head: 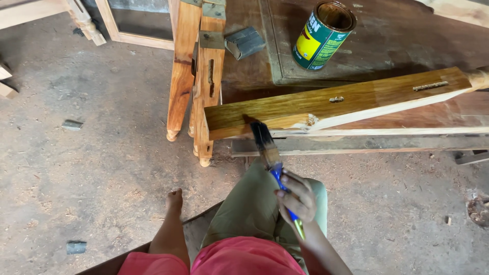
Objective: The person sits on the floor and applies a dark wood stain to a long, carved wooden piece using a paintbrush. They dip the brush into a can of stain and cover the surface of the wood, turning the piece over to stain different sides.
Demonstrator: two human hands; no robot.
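My right hand [297, 197] grips a paintbrush [266, 146] with a blue handle and dark bristles. The bristles touch the near left end of a long wooden plank [336, 104], whose top face is glossy amber with wet finish. The plank lies across a dark wooden panel [392, 35]. An open green and yellow tin can [322, 34] stands on that panel behind the plank. My left hand is out of view. My knee in olive cloth [249, 203] and bare foot [174, 198] are below.
Two carved wooden legs [196, 76] lean upright left of the plank. A folded grey sanding pad [244, 42] lies on the panel. A wooden frame [137, 30] stands at the back. The dirt floor [81, 147] holds sawdust and small grey scraps.
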